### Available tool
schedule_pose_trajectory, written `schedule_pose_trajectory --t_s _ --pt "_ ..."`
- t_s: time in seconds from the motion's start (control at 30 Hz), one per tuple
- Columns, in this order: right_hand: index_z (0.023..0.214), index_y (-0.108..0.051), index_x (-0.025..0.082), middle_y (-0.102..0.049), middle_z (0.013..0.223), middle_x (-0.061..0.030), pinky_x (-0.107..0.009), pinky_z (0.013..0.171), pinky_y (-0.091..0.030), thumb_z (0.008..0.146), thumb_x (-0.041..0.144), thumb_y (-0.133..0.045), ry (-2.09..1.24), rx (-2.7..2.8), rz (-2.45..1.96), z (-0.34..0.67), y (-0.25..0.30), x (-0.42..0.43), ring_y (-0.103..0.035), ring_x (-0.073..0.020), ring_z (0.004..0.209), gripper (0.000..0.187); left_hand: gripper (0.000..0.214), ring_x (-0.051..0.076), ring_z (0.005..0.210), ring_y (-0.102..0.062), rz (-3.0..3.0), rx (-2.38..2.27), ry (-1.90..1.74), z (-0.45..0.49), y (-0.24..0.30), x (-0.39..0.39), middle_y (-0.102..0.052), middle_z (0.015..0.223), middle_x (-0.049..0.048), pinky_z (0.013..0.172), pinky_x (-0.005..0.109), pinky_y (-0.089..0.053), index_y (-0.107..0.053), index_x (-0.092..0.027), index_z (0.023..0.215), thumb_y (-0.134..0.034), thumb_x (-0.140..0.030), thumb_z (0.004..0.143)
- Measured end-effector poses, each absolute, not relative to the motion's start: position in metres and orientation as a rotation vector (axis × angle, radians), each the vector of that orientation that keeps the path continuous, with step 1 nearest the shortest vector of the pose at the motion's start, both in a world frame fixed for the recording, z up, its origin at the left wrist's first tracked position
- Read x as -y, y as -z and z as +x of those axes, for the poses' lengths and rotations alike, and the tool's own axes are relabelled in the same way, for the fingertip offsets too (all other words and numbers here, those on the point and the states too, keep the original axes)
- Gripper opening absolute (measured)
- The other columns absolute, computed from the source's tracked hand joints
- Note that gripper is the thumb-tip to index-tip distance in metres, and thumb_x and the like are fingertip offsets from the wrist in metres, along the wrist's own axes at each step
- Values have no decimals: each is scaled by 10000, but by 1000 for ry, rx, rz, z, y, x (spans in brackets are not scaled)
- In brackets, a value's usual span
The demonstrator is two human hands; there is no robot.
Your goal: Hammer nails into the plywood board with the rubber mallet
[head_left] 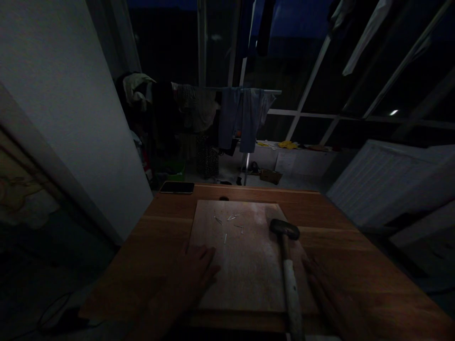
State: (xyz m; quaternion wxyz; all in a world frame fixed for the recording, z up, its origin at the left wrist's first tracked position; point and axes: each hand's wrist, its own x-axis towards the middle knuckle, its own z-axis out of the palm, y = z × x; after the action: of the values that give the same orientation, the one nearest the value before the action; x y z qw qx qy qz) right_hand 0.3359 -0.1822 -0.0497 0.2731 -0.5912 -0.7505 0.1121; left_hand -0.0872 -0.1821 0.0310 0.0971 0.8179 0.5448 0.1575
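A light wooden board (245, 279) lies flat on the brown wooden table. Several small nails (225, 238) are scattered over its upper left part. Resting on the board's right side is a hammer (289, 279), its dark head pointing away and its handle, partly white, running toward me. My left hand (195, 270) lies on the board's left edge with fingers spread, below the nails, holding nothing. To the right of the hammer, my right hand (325, 289) lies flat along the board's right edge, fingers stretched out, apart from the handle. The room is dim, so finger detail is faint.
A phone (177, 188) lies at the table's (149, 241) far left corner. Beyond the table stands a drying rack hung with clothes (231, 116) before dark windows. A white wall (78, 123) rises at left; a white ribbed panel (377, 180) stands at right.
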Motion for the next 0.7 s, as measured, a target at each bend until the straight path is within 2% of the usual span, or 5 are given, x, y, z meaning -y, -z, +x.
schedule_pose_trajectory --t_s 0.07,0.17,0.23,0.4,0.7 --pt "1567 -465 257 -430 1626 -51 -522 1221 -384 1047 382 -360 -347 2100 -1536 307 46 182 -403 -277 1496 545 347 288 1175 -656 2341 -1732 -522 -114 -27 187 -724 1270 92 1151 514 -381 -674 -278 1287 -514 -395 1002" --pt "1558 -481 218 -469 1600 -85 -585 1198 -396 1044 382 -388 -317 2175 -1482 258 43 180 -370 -317 1510 547 374 275 1181 -654 2203 -1904 -593 -159 -20 195 -729 1268 82 1068 439 -482 -694 -292 1258 -455 -412 997" --pt "1562 -474 264 -466 1605 -62 -570 1199 -403 1034 372 -447 -325 2237 -1430 228 38 179 -348 -316 1522 539 388 280 1167 -665 2153 -2027 -638 -188 -16 198 -740 1244 79 1040 437 -513 -711 -274 1218 -432 -415 988" --pt "1525 -526 312 -417 1633 -38 -518 1195 -430 1034 348 -498 -333 2347 -1346 177 11 178 -364 -309 1520 494 380 288 1217 -647 2219 -2202 -676 -235 -11 198 -705 1292 73 1055 434 -528 -733 -261 1144 -435 -414 964" --pt "1384 -679 283 -611 1483 -46 -572 1166 -451 1035 335 -460 -309 2399 -1388 200 7 177 -526 -326 1418 415 338 352 1310 -573 2263 -2246 -655 -187 -5 197 -612 1448 105 1127 560 -430 -732 -267 1145 -586 -463 912"
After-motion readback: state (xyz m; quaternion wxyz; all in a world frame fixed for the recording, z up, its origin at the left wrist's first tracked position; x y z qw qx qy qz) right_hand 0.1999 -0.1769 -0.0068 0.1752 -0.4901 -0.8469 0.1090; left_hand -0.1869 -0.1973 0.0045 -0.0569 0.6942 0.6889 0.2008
